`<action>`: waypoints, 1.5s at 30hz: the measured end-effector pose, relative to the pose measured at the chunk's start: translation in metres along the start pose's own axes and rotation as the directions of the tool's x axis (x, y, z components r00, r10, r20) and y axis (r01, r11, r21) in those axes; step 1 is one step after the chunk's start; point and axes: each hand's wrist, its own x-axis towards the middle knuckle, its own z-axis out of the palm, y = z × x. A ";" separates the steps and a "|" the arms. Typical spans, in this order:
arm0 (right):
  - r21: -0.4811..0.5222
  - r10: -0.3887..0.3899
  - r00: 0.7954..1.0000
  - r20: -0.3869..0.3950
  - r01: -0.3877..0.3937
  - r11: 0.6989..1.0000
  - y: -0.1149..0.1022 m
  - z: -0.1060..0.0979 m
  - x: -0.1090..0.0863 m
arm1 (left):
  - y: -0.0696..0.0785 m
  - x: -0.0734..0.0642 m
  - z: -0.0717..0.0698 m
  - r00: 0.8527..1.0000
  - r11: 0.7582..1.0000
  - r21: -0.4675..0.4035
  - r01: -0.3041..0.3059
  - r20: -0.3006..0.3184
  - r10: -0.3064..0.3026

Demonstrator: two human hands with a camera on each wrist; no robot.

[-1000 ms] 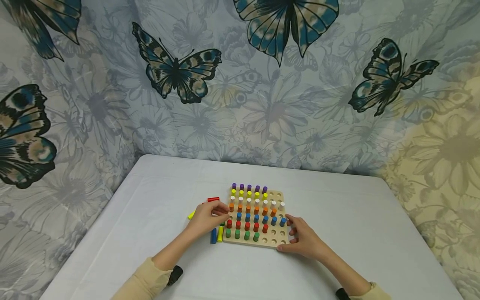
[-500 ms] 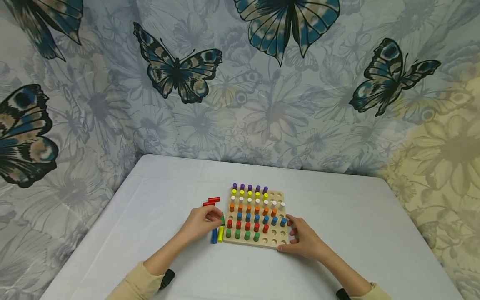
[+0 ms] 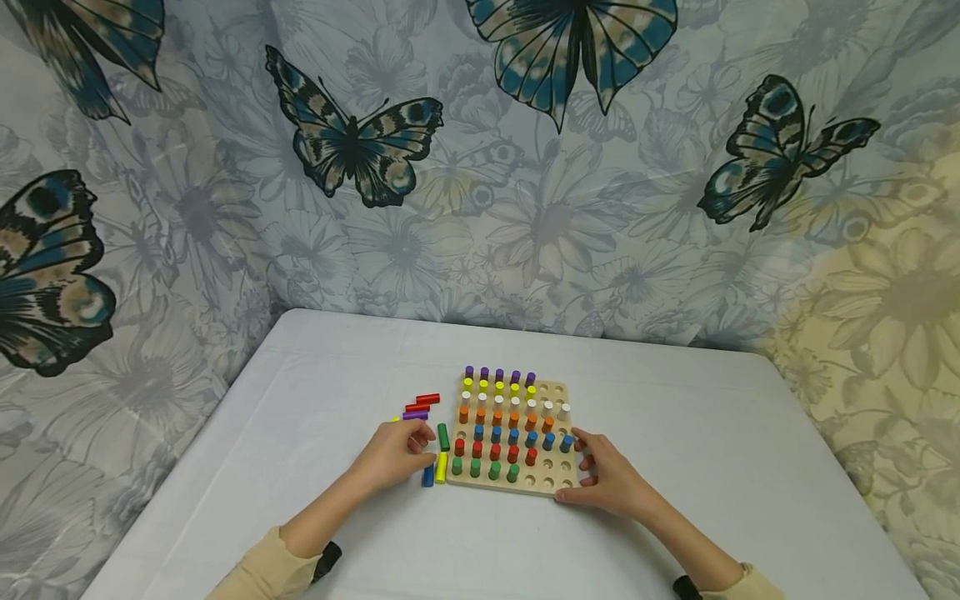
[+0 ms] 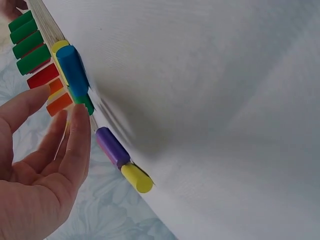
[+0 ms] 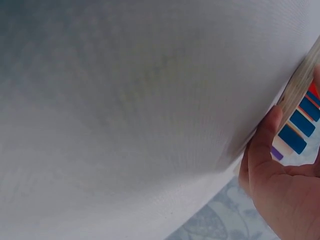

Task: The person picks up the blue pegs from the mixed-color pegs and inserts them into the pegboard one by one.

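Observation:
A wooden pegboard [image 3: 513, 486] stands on the white table with rows of coloured pegs, green at the front and purple at the back. My left hand [image 3: 393, 457] hovers left of it, thumb and fingertips apart with nothing between them, as the left wrist view confirms. Near its fingertips lie a green peg [image 3: 443, 437], a yellow peg [image 3: 441, 468] and a partly hidden blue peg [image 3: 428, 476]. Beyond the hand is a purple peg [image 3: 415, 415]. My right hand [image 3: 611, 479] holds the board's right side, thumb at the near corner and fingers along the edge.
Red pegs [image 3: 427, 398] lie left of the board's far half. Another yellow peg [image 4: 137, 178] sits beside the purple one. Bare white tablecloth [image 3: 675, 417] extends around the board, and a butterfly-patterned wall hanging [image 3: 555, 217] rises behind the table.
My left hand has drawn back leftward from the board's left edge, uncovering the green and purple pegs. My right hand stays at the board's right side.

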 end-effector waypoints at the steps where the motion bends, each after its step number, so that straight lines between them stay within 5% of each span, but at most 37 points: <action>1: 0.000 0.001 1.000 0.001 -0.001 1.000 0.000 0.000 0.000 | 0.000 0.000 0.000 1.000 1.000 0.010 0.003 0.005 -0.003; 31: 0.017 0.024 1.000 0.007 -0.024 1.000 -0.002 0.000 0.001 | -0.003 -0.003 0.008 0.997 0.997 0.075 -0.018 0.070 0.013; 45: 0.027 0.029 1.000 0.003 -0.029 0.999 0.000 0.001 0.001 | -0.006 -0.005 0.010 0.999 0.993 0.117 -0.012 0.050 0.007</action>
